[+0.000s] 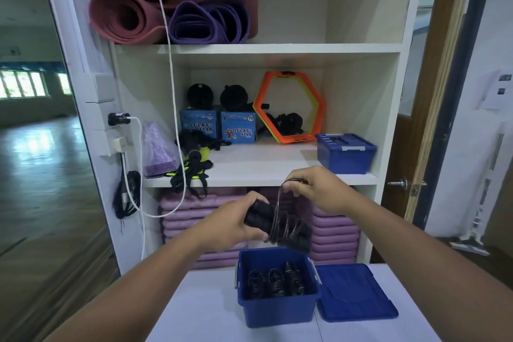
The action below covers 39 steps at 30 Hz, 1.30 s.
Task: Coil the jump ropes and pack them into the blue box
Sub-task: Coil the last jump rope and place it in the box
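Before shelves (258, 48), jump rope (259, 216) slants down-right over blue box (277, 312).

Four jump ropes (286, 223) (274, 282), two blue boxes (277, 314) (345, 158), one lid (355, 291), two Lucky Star cartons (195, 125) (238, 128), two hands (236, 219) (319, 189).

Both forearms reach forward, one on each side of the box (277, 311). The left hand (236, 221) grips the rope (286, 226) just above the box; the right hand (316, 186), higher above it, pinches a loop.

head-worn wide-angle view, looking forward and down, facing the shelf unit (277, 48), sitting close over the bench (205, 305)
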Each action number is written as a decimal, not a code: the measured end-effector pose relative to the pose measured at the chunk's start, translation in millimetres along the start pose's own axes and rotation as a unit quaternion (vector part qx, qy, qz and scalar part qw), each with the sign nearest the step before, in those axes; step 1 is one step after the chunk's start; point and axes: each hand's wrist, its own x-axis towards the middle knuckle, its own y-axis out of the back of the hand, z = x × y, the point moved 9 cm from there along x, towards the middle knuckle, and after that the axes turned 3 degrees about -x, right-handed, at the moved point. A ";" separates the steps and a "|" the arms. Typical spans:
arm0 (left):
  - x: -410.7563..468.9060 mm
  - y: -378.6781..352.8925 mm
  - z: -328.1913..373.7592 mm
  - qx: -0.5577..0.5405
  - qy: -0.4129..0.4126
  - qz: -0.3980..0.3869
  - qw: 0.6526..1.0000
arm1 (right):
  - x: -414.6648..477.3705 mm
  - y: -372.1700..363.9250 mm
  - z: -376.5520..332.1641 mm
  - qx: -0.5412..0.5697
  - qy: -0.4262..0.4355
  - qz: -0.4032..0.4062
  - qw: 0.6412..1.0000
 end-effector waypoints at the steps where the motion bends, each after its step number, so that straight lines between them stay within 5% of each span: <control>1: -1.8 1.5 4.0 -0.015 -0.002 -0.007 1.000 | 0.1 -0.7 3.6 0.025 -0.010 0.003 1.000; 10: -17.6 5.1 27.1 -0.148 -0.030 -0.060 0.987 | -15.3 -33.4 7.6 0.253 -0.098 -0.051 0.961; 15: -19.3 24.2 28.8 -0.157 -0.057 -0.064 0.984 | -35.1 -76.1 -11.2 0.494 -0.195 -0.115 0.839; 21: -14.0 46.7 34.1 -0.002 -0.077 -0.059 0.995 | -51.6 -110.5 -28.5 0.560 -0.285 -0.241 0.740; 27: -7.4 60.5 34.8 0.197 -0.128 0.075 0.969 | -43.4 -113.0 -15.1 0.611 -0.302 -0.092 0.726; 31: -4.4 58.5 0.3 -0.024 -0.003 0.212 0.977 | -28.8 -109.8 -3.9 0.606 -0.264 0.040 0.749; 34: 0.8 27.6 -19.4 -0.237 0.051 0.172 0.955 | -24.6 -109.0 5.5 0.563 -0.259 0.102 0.778; 39: 10.1 4.7 -22.6 -0.282 0.027 0.116 0.952 | -13.9 -103.0 2.1 0.546 -0.227 0.085 0.802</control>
